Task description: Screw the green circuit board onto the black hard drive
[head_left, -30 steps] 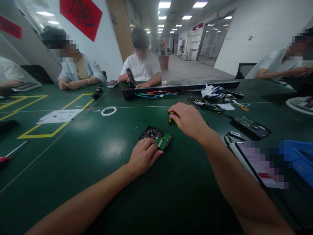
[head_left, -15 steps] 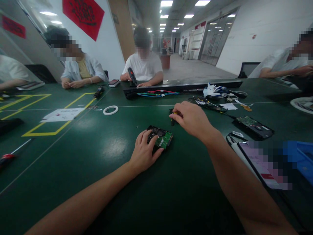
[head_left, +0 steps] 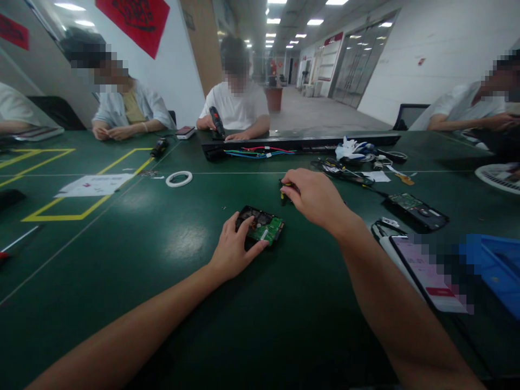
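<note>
A hard drive [head_left: 271, 229] lies on the green tabletop with its circuit board facing up. My left hand [head_left: 232, 248] grips it from the near left side, thumb along the near edge and fingers over the top. Beyond the drive and to its right, my right hand [head_left: 316, 196] is closed, thumb and fingers pinching a small black-and-yellow tool [head_left: 283, 198]. Most of that tool is hidden by the fingers, so its exact kind does not show. It is apart from the drive, close to the tabletop.
A white ring [head_left: 179, 179] lies left of the drive, near a paper sheet [head_left: 93, 185]. Cables and another hard drive [head_left: 416, 211] are to the right, with a tablet [head_left: 426, 271] and blue bin [head_left: 493, 271]. Across the table, a person holds a power driver [head_left: 216, 122] by a long black bar [head_left: 304, 145].
The view has shifted slightly. Fingers of my left hand have slid back a little on the hard drive, exposing more of it. My right hand keeps the tool, which has turned slightly.
</note>
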The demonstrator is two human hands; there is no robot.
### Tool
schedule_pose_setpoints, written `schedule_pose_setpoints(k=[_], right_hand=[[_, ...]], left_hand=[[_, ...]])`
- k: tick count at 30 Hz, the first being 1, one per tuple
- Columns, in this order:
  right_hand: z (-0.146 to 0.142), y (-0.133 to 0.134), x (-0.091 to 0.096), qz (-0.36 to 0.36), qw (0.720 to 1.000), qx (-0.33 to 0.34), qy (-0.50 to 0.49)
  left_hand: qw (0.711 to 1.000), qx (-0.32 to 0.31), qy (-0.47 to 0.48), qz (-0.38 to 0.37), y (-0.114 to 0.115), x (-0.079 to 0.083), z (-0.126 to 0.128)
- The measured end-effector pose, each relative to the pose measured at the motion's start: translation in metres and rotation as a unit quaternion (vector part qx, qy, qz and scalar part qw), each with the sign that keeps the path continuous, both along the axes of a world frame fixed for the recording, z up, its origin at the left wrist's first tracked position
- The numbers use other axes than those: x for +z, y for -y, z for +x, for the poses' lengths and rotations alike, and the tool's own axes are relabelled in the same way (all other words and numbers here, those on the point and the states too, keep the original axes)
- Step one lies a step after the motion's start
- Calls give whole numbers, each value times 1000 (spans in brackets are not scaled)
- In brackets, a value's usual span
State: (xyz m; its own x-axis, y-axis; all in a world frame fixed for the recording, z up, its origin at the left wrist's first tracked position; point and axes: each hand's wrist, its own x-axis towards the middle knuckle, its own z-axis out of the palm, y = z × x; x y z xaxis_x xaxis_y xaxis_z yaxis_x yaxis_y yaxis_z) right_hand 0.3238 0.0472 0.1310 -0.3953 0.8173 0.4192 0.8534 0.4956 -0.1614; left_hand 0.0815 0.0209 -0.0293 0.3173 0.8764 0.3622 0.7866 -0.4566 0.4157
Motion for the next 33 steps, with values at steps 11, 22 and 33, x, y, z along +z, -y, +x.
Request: schedule_pose_setpoints(k=[11, 22, 33], right_hand=[[6, -18, 9, -28, 999, 15, 20], [6, -29, 12, -62, 998, 9, 13], [3, -21, 15, -82, 996, 36, 20]], left_hand=[[994, 58, 48, -84, -6, 9, 8], [981, 109, 124, -105, -7, 12, 25], [989, 77, 99, -82, 1, 10, 21]])
